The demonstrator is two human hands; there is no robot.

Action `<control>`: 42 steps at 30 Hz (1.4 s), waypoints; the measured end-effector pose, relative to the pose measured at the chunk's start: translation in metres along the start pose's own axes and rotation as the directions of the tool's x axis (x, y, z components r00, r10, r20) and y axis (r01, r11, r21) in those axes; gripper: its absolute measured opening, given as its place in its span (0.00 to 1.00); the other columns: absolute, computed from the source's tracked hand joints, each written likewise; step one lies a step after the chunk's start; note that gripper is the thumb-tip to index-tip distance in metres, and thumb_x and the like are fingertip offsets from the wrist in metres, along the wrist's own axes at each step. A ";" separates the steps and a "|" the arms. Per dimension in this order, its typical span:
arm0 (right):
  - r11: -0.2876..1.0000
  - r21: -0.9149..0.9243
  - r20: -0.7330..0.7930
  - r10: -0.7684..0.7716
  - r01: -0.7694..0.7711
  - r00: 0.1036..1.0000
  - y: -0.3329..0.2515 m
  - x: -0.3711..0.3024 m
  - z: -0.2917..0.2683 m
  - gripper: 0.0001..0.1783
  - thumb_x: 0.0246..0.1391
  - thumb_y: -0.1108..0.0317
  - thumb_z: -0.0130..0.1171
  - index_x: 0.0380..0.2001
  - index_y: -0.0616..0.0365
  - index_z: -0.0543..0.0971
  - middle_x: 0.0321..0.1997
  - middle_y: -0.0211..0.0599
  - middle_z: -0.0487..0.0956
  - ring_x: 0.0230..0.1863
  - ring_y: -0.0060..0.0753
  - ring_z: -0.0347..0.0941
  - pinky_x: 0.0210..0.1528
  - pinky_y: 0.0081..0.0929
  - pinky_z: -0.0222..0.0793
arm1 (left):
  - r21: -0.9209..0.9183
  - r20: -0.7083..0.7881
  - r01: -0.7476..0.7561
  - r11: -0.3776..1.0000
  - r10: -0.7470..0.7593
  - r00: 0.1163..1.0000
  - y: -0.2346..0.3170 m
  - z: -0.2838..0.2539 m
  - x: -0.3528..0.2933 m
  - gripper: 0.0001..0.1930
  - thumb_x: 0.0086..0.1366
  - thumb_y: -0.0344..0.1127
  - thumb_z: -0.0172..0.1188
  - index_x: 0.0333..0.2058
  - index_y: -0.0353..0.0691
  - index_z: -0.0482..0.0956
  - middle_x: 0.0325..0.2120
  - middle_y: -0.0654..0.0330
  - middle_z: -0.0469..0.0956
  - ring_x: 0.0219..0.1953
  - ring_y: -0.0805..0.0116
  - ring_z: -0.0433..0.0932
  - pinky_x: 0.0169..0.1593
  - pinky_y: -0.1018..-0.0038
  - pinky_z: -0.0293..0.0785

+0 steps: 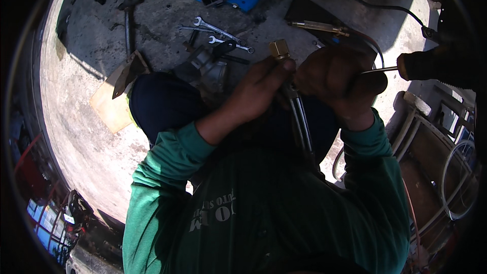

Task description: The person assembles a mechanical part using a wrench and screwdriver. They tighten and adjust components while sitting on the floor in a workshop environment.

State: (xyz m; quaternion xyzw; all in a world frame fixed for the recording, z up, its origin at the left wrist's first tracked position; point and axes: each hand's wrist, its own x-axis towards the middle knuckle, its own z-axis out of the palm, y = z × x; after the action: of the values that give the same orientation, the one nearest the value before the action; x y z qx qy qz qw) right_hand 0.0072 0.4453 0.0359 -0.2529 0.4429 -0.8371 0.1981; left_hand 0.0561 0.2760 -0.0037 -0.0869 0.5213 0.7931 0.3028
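Brass-tipped metal tube (301, 119), tilted in front of our green shirt (304, 213), seems at a steadying step, our left hand (259, 90) clamped just below its brass nut (278, 48), our right hand (339, 78) curled apparently around a thin metal shaft (381, 70), so the next move likely calls for a firm hold.
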 end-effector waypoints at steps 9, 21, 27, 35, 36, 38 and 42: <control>0.986 -0.084 -0.082 0.136 -0.143 0.987 -0.005 0.003 0.001 0.42 0.55 0.20 0.43 0.14 0.50 0.64 0.12 0.32 0.61 0.12 0.33 0.55 0.25 0.38 0.63 | 0.020 0.015 -0.011 1.000 0.010 1.000 0.000 -0.001 0.000 0.21 0.76 0.48 0.47 0.42 0.31 0.74 0.31 0.55 0.79 0.28 0.65 0.82 0.29 0.72 0.79; 0.997 -0.046 0.007 0.055 -0.055 0.998 0.011 0.003 -0.013 0.28 0.70 0.47 0.41 0.22 0.59 0.65 0.18 0.37 0.65 0.19 0.34 0.62 0.27 0.34 0.59 | 0.022 0.029 -0.021 1.000 0.020 0.999 -0.002 -0.003 0.001 0.22 0.76 0.49 0.46 0.44 0.31 0.73 0.32 0.54 0.79 0.29 0.65 0.82 0.29 0.72 0.79; 0.951 -0.248 -0.165 0.147 -0.185 0.975 0.001 -0.009 -0.001 0.40 0.64 0.29 0.36 0.14 0.53 0.62 0.15 0.38 0.63 0.19 0.37 0.61 0.35 0.40 0.65 | 0.052 0.028 -0.034 0.998 0.032 0.999 -0.002 -0.004 0.000 0.21 0.76 0.48 0.46 0.44 0.31 0.73 0.33 0.54 0.79 0.30 0.64 0.82 0.30 0.71 0.80; 0.974 0.223 -0.061 -0.024 0.037 0.998 -0.007 0.017 -0.002 0.35 0.67 0.31 0.38 0.20 0.50 0.63 0.14 0.27 0.59 0.17 0.25 0.53 0.22 0.28 0.51 | 0.220 0.070 -0.150 0.964 0.138 0.988 -0.002 -0.006 0.002 0.23 0.77 0.50 0.46 0.47 0.30 0.74 0.34 0.54 0.80 0.31 0.64 0.81 0.35 0.70 0.77; 0.968 0.246 -0.063 -0.026 0.041 0.998 -0.009 0.016 -0.005 0.34 0.68 0.32 0.37 0.21 0.50 0.63 0.15 0.26 0.59 0.17 0.24 0.53 0.22 0.27 0.50 | 0.197 0.036 -0.093 0.976 0.087 0.996 -0.001 -0.006 0.001 0.24 0.77 0.50 0.47 0.48 0.30 0.74 0.34 0.55 0.80 0.31 0.65 0.81 0.36 0.71 0.77; 0.960 0.271 -0.048 -0.054 0.066 0.997 -0.011 0.012 -0.011 0.29 0.71 0.37 0.36 0.28 0.49 0.65 0.19 0.26 0.60 0.19 0.21 0.52 0.22 0.23 0.51 | 0.204 0.051 -0.114 0.972 0.105 0.993 0.000 -0.007 0.000 0.23 0.77 0.50 0.47 0.46 0.30 0.74 0.33 0.55 0.79 0.31 0.66 0.81 0.35 0.71 0.77; 0.992 0.099 -0.159 -0.057 0.073 0.986 -0.021 -0.002 -0.010 0.28 0.73 0.40 0.34 0.29 0.50 0.67 0.21 0.29 0.63 0.21 0.23 0.58 0.24 0.24 0.60 | 0.222 0.064 -0.074 0.972 0.061 0.996 0.007 -0.009 -0.008 0.22 0.77 0.49 0.48 0.44 0.32 0.74 0.33 0.55 0.79 0.32 0.69 0.81 0.35 0.72 0.78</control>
State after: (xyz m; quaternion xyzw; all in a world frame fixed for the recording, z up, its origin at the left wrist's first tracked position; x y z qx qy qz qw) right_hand 0.0008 0.4638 0.0483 -0.1905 0.4039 -0.8824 0.1484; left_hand 0.0568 0.2632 0.0017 -0.0120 0.6012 0.7412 0.2983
